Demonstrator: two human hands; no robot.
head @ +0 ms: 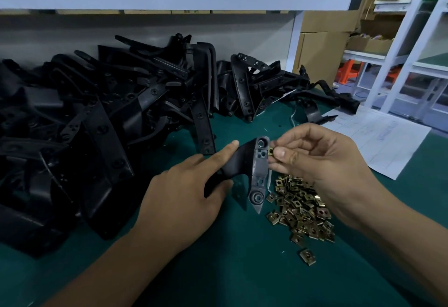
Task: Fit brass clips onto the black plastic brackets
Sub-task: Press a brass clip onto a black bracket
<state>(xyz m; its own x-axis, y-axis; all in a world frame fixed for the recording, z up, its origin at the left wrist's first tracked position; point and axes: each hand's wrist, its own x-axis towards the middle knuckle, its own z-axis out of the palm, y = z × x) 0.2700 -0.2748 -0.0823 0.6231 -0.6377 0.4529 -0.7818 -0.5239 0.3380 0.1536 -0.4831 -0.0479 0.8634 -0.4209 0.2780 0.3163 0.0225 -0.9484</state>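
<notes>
My left hand grips a black plastic bracket above the green table, its index finger stretched along the bracket's back. The bracket's ribbed face with two round bosses points at me. My right hand pinches a small brass clip between thumb and fingertips, touching the bracket's right edge near its upper end. A heap of loose brass clips lies on the table right below my right hand.
A big pile of black brackets fills the left and back of the green table. More brackets lie at the back right. A printed paper sheet lies at the right. Shelf frames and cardboard boxes stand behind.
</notes>
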